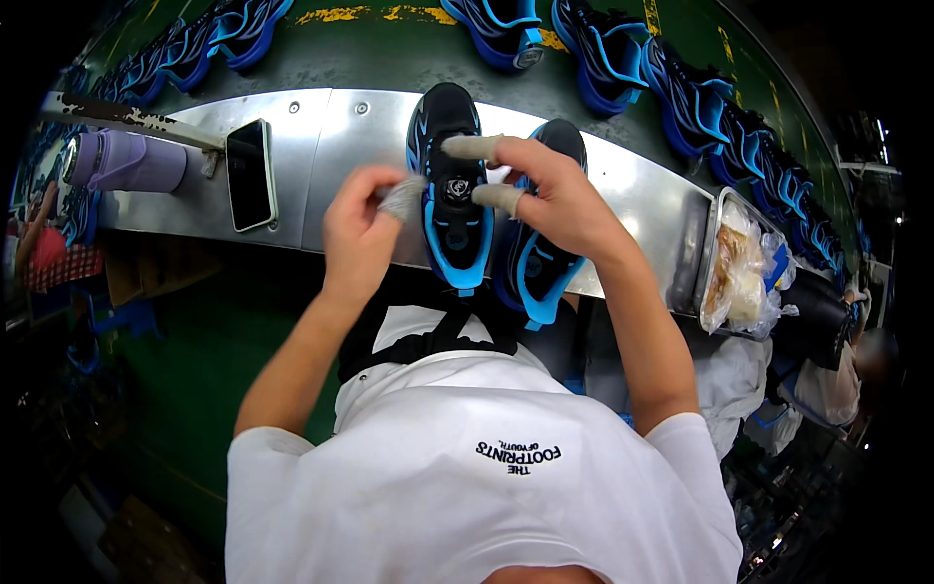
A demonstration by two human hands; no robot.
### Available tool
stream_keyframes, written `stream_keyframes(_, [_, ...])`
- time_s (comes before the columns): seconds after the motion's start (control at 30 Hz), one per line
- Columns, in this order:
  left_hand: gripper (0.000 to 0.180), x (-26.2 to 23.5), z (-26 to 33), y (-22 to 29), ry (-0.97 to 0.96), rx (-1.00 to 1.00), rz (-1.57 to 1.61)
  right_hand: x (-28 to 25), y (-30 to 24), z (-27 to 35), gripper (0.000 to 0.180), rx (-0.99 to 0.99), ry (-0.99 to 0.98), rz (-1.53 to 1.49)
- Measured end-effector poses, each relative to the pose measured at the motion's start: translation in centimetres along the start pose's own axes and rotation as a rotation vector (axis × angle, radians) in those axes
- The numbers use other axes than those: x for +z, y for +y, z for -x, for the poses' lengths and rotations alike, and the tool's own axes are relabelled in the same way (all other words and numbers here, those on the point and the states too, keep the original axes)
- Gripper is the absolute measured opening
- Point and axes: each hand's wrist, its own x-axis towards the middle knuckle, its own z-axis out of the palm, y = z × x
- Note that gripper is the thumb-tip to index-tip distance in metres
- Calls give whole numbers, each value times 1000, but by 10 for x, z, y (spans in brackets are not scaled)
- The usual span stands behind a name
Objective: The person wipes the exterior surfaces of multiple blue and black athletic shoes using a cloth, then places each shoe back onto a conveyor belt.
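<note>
A black sneaker point(454, 234) with blue edging and a round dial on its tongue lies on the metal ledge, toe pointing away from me. My right hand point(559, 195) reaches over it from the right. Its covered index finger and thumb are spread apart over the upper, near the dial. Beside the sneaker's left edge is my left hand point(362, 229), fingers curled and partly blurred, with a grey cover on one digit. Whether it pinches anything is unclear. A matching second sneaker point(540, 263) lies to the right, partly under my right hand.
The metal ledge point(632, 185) borders a green conveyor belt point(389, 49) carrying several similar shoes point(608, 63). At left stand a phone point(251, 175), a purple tumbler point(136, 163) and a worn metal bar point(126, 117). A tray point(715, 263) with plastic-wrapped items sits at right.
</note>
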Motion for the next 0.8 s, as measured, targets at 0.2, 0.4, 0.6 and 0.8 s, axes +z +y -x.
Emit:
stream_keyframes(0.2, [27, 15, 38, 26, -148, -612, 767, 22, 15, -10, 45, -219, 10, 239])
stream_keyframes(0.4, [31, 30, 35, 16, -194, -585, 869, 52, 18, -4, 29, -224, 349, 405])
stream_keyframes(0.6, [28, 26, 43, 32, -341, -360, 288, -3, -8, 11, 30, 49, 235, 186])
stream_keyframes(0.8, [51, 37, 48, 53, -570, 256, -597, -58, 25, 75, 36, 108, 181, 121])
